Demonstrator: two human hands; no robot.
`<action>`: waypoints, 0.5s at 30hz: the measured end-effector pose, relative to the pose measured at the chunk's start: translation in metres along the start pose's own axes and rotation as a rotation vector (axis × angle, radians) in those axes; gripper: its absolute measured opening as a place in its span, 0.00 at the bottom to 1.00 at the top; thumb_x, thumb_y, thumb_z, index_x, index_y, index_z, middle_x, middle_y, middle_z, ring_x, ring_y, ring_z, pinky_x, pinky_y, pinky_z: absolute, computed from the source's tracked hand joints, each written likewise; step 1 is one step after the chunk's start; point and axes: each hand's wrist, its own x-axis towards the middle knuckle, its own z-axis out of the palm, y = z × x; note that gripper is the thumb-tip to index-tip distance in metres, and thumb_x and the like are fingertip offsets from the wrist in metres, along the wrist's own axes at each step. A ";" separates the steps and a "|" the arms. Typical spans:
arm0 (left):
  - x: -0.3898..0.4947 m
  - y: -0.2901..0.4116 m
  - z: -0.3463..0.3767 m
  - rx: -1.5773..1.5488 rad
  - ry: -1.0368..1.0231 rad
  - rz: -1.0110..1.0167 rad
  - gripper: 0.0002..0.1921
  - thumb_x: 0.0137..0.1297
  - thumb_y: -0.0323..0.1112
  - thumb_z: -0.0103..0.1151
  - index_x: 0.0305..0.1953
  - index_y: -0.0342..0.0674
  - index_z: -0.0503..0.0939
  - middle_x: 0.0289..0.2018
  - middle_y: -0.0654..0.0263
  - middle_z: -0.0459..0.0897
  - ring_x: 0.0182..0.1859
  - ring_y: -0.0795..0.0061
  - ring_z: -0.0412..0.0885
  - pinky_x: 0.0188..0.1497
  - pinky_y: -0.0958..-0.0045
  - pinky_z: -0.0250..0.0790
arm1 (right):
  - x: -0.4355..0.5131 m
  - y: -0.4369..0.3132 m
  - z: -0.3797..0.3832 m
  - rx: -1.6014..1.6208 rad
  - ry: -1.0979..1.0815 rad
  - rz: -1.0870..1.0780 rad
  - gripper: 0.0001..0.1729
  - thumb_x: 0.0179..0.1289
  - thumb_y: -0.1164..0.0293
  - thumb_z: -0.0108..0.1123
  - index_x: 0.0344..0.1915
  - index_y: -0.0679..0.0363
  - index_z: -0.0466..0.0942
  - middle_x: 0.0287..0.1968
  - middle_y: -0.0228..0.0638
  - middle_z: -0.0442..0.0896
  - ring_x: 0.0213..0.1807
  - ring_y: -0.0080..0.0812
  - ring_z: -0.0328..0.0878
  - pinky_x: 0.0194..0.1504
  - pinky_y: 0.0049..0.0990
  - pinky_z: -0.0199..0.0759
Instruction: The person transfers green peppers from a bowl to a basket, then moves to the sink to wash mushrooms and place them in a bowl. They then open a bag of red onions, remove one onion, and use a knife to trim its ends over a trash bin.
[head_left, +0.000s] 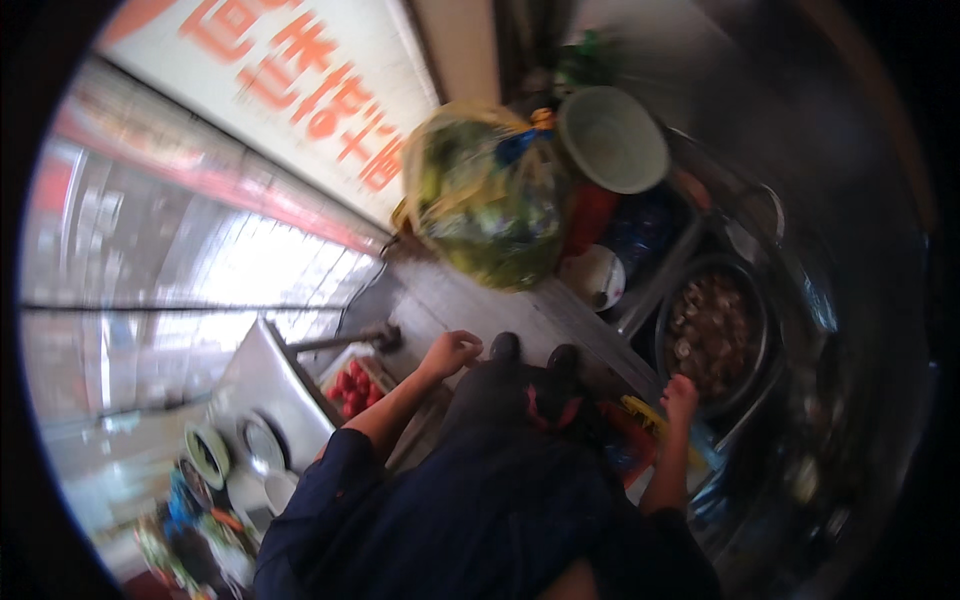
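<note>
My left hand (452, 352) hangs over the floor beside my dark shoes (506, 346). Its fingers are loosely bent and a little apart, with nothing in them. A crate of round red produce (355, 390), perhaps tomatoes, lies below and left of it. My right hand (680, 396) is at the near rim of a round metal basin (660, 349); whether it touches the rim cannot be told. Its fingers are curled and blurred, and no held thing shows. Brown chunks of food (709, 330) in dark liquid fill the basin.
A large clear bag of green vegetables (487, 202) stands on the floor ahead. To its right are a pale green tub (615, 141) and a white bowl (596, 277). A steel table (262, 382) with dishes is at left, below a lettered sign board (300, 82).
</note>
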 end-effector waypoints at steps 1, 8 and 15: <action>-0.011 -0.013 -0.001 -0.050 0.042 -0.022 0.16 0.67 0.39 0.65 0.49 0.35 0.85 0.32 0.59 0.91 0.35 0.72 0.90 0.43 0.69 0.78 | 0.020 -0.003 -0.003 -0.042 0.034 0.012 0.15 0.70 0.74 0.63 0.56 0.59 0.80 0.42 0.35 0.86 0.35 0.27 0.82 0.34 0.27 0.81; -0.090 -0.094 0.056 -0.241 0.376 -0.220 0.15 0.66 0.39 0.64 0.48 0.35 0.85 0.34 0.59 0.91 0.39 0.72 0.90 0.45 0.70 0.79 | 0.129 -0.021 -0.009 -0.765 -0.131 -0.148 0.39 0.73 0.52 0.60 0.77 0.54 0.62 0.71 0.51 0.73 0.68 0.58 0.72 0.66 0.49 0.68; -0.196 -0.167 0.157 -0.286 0.493 -0.587 0.15 0.71 0.35 0.62 0.52 0.31 0.80 0.36 0.58 0.89 0.36 0.72 0.88 0.37 0.72 0.79 | 0.185 0.001 0.027 -1.187 -0.277 -0.167 0.35 0.74 0.57 0.57 0.74 0.64 0.65 0.71 0.57 0.71 0.66 0.61 0.73 0.66 0.51 0.70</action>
